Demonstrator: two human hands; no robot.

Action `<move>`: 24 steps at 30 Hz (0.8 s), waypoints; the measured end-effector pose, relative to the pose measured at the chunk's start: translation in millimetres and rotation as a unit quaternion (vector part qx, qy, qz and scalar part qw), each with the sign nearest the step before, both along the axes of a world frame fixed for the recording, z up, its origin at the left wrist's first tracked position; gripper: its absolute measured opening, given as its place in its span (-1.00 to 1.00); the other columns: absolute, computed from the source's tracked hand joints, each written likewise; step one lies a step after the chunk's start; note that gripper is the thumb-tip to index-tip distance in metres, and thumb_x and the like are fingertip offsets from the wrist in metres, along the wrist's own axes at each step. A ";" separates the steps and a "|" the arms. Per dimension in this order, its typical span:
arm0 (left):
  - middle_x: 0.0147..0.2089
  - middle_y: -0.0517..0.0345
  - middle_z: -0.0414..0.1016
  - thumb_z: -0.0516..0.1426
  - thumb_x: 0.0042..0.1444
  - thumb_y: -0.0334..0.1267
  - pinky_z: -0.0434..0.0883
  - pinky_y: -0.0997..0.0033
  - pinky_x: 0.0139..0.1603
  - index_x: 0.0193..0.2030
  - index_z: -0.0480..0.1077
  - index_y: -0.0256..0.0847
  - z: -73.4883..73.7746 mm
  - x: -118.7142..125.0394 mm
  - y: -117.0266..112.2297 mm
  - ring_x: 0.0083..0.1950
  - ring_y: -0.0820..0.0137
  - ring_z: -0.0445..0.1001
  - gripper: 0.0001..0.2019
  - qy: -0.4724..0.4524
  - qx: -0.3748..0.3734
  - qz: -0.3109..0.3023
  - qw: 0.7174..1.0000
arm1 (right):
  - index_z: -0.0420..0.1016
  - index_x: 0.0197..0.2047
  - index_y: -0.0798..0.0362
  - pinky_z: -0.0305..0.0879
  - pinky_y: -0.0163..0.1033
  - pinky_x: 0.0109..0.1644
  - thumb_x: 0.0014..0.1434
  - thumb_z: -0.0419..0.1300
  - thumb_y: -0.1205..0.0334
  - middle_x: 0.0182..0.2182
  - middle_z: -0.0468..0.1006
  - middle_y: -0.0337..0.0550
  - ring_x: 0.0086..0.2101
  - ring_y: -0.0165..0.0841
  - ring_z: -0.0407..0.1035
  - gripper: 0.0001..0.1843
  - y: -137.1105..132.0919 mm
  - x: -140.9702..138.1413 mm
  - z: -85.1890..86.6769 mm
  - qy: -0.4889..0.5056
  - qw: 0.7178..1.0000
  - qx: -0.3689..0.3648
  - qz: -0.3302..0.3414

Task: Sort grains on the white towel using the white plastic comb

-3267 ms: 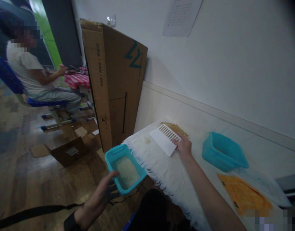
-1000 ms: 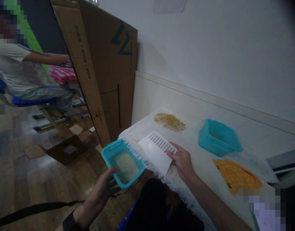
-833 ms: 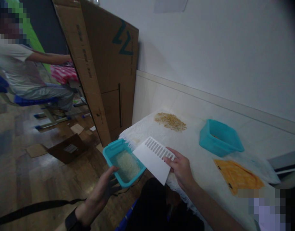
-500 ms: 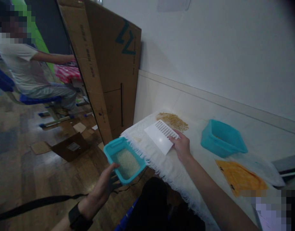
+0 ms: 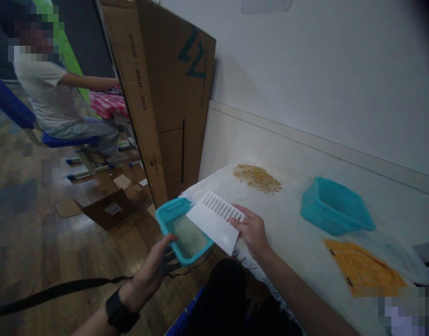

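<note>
My left hand [image 5: 158, 261] grips the near rim of a teal plastic bin [image 5: 160, 215], thumb over the edge, at the table's front edge. Pale grains that look like rice [image 5: 189, 238] lie inside it. A white slotted scraper [image 5: 214, 226] is in my right hand [image 5: 251, 231], fingers closed on its right end. The scraper's left corner reaches over the bin's right rim, its row of slots facing away from me. Behind it, a spread of yellowish beans [image 5: 259, 178] rests on the white cloth [image 5: 287, 252].
Another teal bin [image 5: 335, 205] stands at the right of the table, beside an orange cloth or bag [image 5: 364, 266] and clear plastic. A tall cardboard box [image 5: 179, 102] rises at the left. Beyond it a person [image 5: 49, 93] sits on a blue chair. Cardboard pieces [image 5: 109, 207] lie on the floor.
My right hand has brought the scraper toward me and left, from the cloth near the beans to over the bin's rim. My left hand still holds the bin. The view has shifted slightly.
</note>
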State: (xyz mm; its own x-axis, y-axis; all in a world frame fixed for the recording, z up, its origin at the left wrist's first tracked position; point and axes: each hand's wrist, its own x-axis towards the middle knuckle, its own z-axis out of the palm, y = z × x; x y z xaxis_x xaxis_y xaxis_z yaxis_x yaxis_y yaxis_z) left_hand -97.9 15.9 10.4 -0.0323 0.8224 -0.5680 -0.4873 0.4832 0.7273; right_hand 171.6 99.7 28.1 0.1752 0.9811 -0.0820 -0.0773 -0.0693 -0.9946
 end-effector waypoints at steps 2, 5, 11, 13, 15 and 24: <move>-0.16 0.06 0.62 0.38 -0.07 0.04 0.52 0.13 -0.12 -0.08 0.42 -0.11 2.5 -0.1 -0.9 -0.19 0.12 0.62 -0.53 -0.001 -0.001 0.000 1.000 | 0.64 0.09 0.05 0.57 -0.11 -0.28 -0.25 0.57 0.06 -0.34 0.75 -0.10 -0.35 -0.13 0.62 -0.23 8.5 4.2 5.4 0.009 1.000 0.017 -0.018; -0.19 0.06 0.62 0.38 -0.06 0.01 0.51 0.15 -0.14 -0.11 0.43 -0.12 11.5 2.1 -1.8 -0.22 0.14 0.61 -0.57 0.004 -0.016 0.001 1.000 | 0.60 0.13 0.07 0.57 -0.10 -0.27 -0.29 0.53 0.11 -0.26 0.75 -0.09 -0.28 -0.10 0.63 -0.18 38.6 14.8 14.9 0.012 0.997 0.039 -0.072; -0.18 0.02 0.63 0.29 0.09 -0.07 0.55 0.17 -0.18 -0.09 0.43 -0.15 17.9 5.7 3.8 -0.23 0.15 0.63 -0.69 0.025 -0.041 0.004 0.999 | 0.66 -0.01 0.05 0.55 -0.14 -0.25 -0.33 0.46 0.15 -0.23 0.75 -0.11 -0.24 -0.11 0.61 -0.31 58.3 6.4 9.4 -0.011 0.992 0.044 -0.119; -0.13 -0.03 0.65 0.27 0.13 -0.10 0.57 0.17 -0.17 -0.03 0.43 -0.19 13.4 4.9 7.1 -0.21 0.15 0.64 -0.67 0.031 -0.055 -0.004 0.998 | 0.67 -0.02 0.06 0.54 -0.15 -0.27 -0.30 0.48 0.14 -0.30 0.74 -0.13 -0.30 -0.14 0.61 -0.33 38.1 -5.2 6.1 0.007 0.997 0.041 -0.070; -0.10 -0.05 0.66 0.27 0.15 -0.12 0.58 0.19 -0.17 0.01 0.44 -0.21 8.3 3.3 9.5 -0.20 0.16 0.64 -0.66 0.035 -0.062 -0.011 0.997 | 0.68 -0.02 0.06 0.53 -0.16 -0.32 -0.29 0.52 0.15 -0.36 0.74 -0.15 -0.36 -0.16 0.60 -0.34 14.5 -11.2 7.7 0.021 1.000 0.009 -0.009; -0.21 0.00 0.69 0.29 0.12 -0.15 0.60 0.24 -0.24 -0.06 0.47 -0.21 10.1 2.6 11.1 -0.29 0.20 0.67 -0.71 0.038 -0.071 -0.017 0.997 | 0.65 -0.02 0.03 0.51 -0.22 -0.43 -0.36 0.52 0.26 -0.36 0.71 -0.20 -0.41 -0.25 0.57 -0.29 -4.7 135.0 35.5 0.010 0.956 0.044 -0.291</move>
